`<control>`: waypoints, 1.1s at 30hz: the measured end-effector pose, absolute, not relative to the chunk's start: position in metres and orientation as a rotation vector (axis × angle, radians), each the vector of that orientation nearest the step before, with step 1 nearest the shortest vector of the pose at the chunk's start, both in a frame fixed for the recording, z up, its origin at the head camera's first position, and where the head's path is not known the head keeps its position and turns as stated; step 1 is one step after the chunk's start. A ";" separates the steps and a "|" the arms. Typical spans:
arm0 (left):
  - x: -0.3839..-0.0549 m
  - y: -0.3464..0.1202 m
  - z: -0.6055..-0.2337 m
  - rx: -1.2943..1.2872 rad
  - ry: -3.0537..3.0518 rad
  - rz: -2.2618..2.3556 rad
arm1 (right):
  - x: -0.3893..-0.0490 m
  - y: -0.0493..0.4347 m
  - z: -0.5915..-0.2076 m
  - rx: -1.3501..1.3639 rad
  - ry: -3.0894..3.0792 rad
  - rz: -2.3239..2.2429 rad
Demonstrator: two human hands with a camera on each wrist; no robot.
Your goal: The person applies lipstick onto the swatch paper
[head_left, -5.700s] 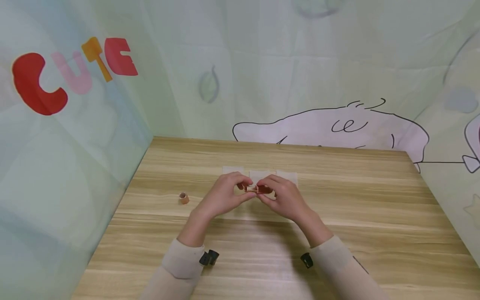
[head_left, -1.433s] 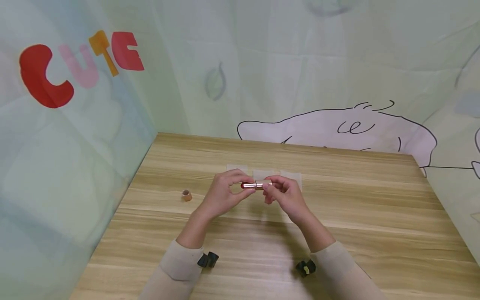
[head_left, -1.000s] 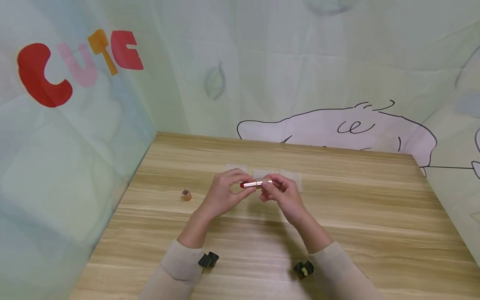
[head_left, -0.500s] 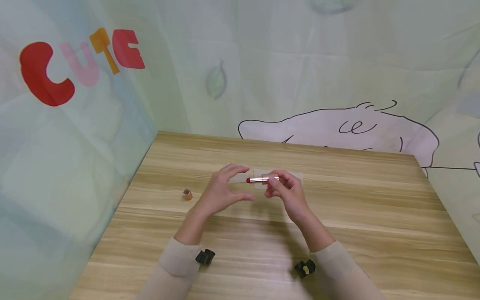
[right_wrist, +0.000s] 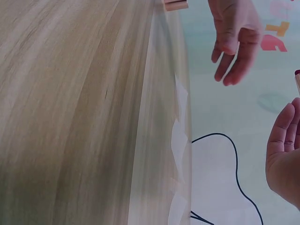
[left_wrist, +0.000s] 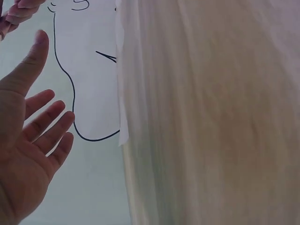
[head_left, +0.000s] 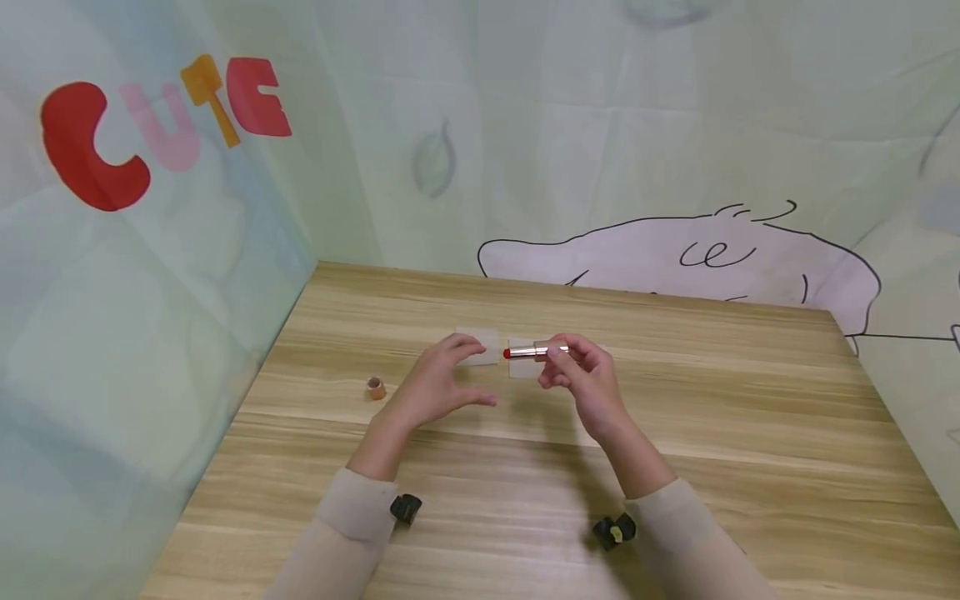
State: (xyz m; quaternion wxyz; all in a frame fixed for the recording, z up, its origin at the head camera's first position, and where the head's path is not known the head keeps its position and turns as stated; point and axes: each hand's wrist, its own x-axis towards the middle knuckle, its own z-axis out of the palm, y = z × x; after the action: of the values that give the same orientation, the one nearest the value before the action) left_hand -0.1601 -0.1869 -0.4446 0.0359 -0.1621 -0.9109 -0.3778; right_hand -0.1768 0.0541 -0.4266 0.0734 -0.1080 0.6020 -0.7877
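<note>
My right hand (head_left: 592, 387) pinches an uncapped lipstick (head_left: 523, 352) by its gold case, thumb on the near side. It lies nearly level above the table, its red tip pointing left. In the right wrist view only the tip end of the lipstick (right_wrist: 298, 79) shows at the right edge. My left hand (head_left: 429, 387) is apart from the lipstick, thumb and fingers spread with nothing between them; its open palm (left_wrist: 23, 173) faces the left wrist camera. Left of that hand, the lipstick cap (head_left: 376, 389) stands on the table with its hollow end up.
Thin whitish paper squares lie in a row under and behind the hands, among them a left square (head_left: 483, 357) and a middle square (head_left: 522, 370). The wood-grain table (head_left: 480, 517) meets a printed cloth backdrop (head_left: 570, 167) at the back and left.
Earlier both hands held the lipstick together. My left fingers have let go of it and moved left and apart. My right hand has carried the lipstick slightly right and away.
</note>
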 end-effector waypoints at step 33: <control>-0.172 -0.196 -0.454 -0.502 -3.224 -0.715 | -0.177 0.055 -0.423 -0.329 1.801 -2.379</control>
State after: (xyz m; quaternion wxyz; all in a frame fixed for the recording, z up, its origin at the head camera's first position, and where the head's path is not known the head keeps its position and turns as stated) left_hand -0.1719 -0.1960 -0.4538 -0.0994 -0.1496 -0.9604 -0.2130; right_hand -0.1769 0.0551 -0.4231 0.0697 -0.1094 0.5985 -0.7906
